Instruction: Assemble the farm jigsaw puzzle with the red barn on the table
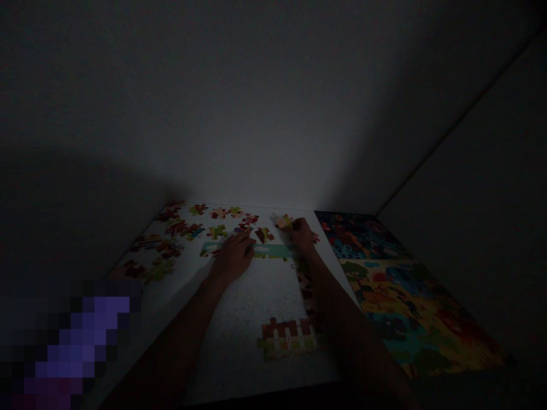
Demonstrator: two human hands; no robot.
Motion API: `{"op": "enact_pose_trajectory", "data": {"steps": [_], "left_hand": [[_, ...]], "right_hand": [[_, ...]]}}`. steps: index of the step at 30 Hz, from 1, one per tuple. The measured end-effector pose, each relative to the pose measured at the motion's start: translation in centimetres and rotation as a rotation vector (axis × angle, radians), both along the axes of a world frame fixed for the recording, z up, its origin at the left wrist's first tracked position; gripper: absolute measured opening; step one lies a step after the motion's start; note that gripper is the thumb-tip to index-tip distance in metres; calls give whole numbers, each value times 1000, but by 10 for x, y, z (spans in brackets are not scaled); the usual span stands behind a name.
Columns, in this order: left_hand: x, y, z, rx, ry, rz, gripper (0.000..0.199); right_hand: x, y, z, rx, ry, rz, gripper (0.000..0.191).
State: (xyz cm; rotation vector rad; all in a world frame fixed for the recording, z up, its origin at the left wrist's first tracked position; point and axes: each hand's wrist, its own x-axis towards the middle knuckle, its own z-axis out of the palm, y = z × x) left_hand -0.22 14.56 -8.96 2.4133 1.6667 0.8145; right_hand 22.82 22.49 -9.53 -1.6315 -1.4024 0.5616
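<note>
Watching my feed: fence section [289, 339] joined, loose jigsaw pieces [183, 230] remaining beyond it
Left hand [233, 257]: fingers spread
Right hand [302, 235]: fingers bunched at pale piece [282, 222], pinch unclear

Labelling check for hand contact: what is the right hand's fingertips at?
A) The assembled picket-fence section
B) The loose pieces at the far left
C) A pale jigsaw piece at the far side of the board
C. The fingertips of the right hand meet the pale jigsaw piece, well away from the picket-fence section.
</note>
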Motion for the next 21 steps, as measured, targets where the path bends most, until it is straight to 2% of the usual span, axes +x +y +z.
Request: {"op": "enact_pose_trajectory", "data": {"steps": [3, 6, 12, 21], "left_hand": [[0, 0, -1, 10, -15, -6, 29], [0, 0, 0, 18, -29, -18, 29], [0, -1, 5, -51, -12, -12, 30], [3, 0, 5, -93, -6, -15, 30]], "right_hand": [[2, 0, 1, 19, 242, 73, 42], [5, -2, 7, 8, 381, 123, 47], [9, -11, 16, -2, 370, 129, 41], [13, -9, 9, 17, 360, 184, 28]]}}
